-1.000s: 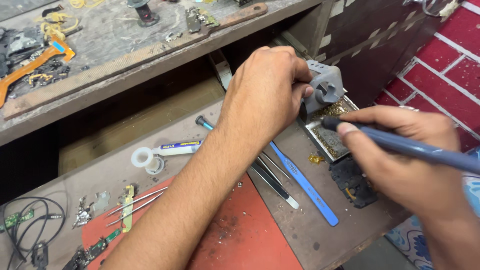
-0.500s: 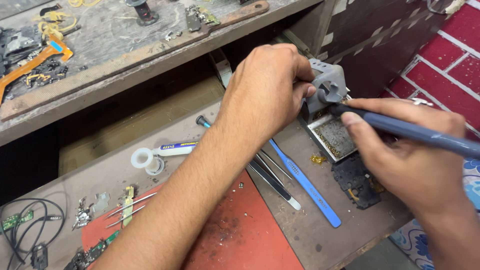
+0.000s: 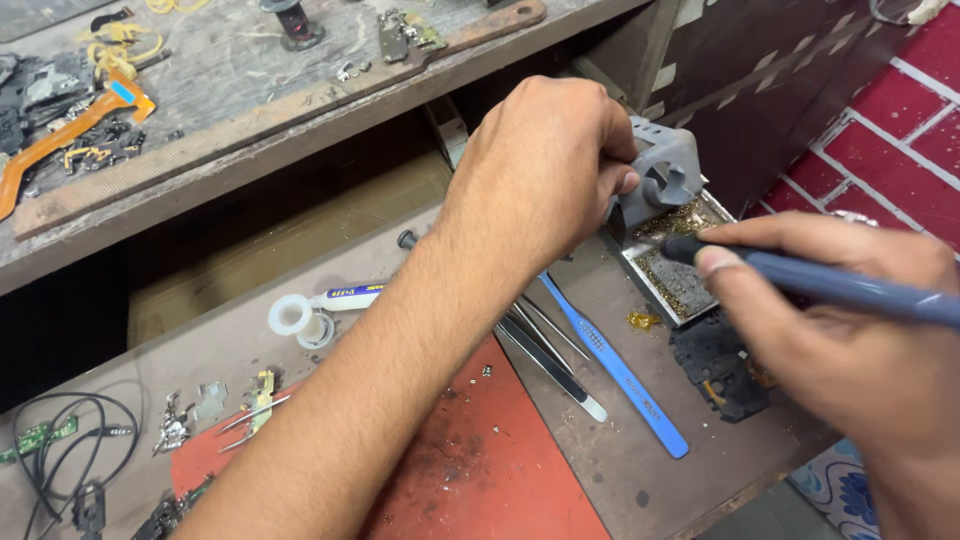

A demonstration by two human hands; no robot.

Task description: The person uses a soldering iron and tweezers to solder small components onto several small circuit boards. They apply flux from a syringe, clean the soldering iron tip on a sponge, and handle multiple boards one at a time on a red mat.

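Grey and boxy, the soldering-iron stand [image 3: 668, 175] sits at the far right of the bench [image 3: 640, 480], and my left hand [image 3: 545, 165] is wrapped over its near side, fingers curled tight around it to hold it steady. My right hand [image 3: 850, 330] has a closed, pen-style grip on the blue soldering iron [image 3: 850, 290], thumb on top near the dark collar. The iron's tip [image 3: 640, 243] points left and rests at the edge of the shallow metal tray [image 3: 655, 285] just below the stand, where brassy cleaning wool [image 3: 685, 215] lies. I cannot tell whether the tip is actually touching the wool or only the tray rim.

I judge the step in hand to be wiping or seating the tip at the stand. The next move, as I read it, calls for a steady left hand so the stand does not slide, and a small, controlled stroke of the right wrist, keeping the hot end well away from the left fingers, which are very near it.

Beside the tray lies a dark phone frame part [image 3: 720, 365], and to its left a long blue pry tool [image 3: 620, 370] and a pair of dark tweezers [image 3: 550, 360] lie on the bench, partly over a red mat [image 3: 480, 470]. A small white tube [image 3: 330, 300] lies further left.
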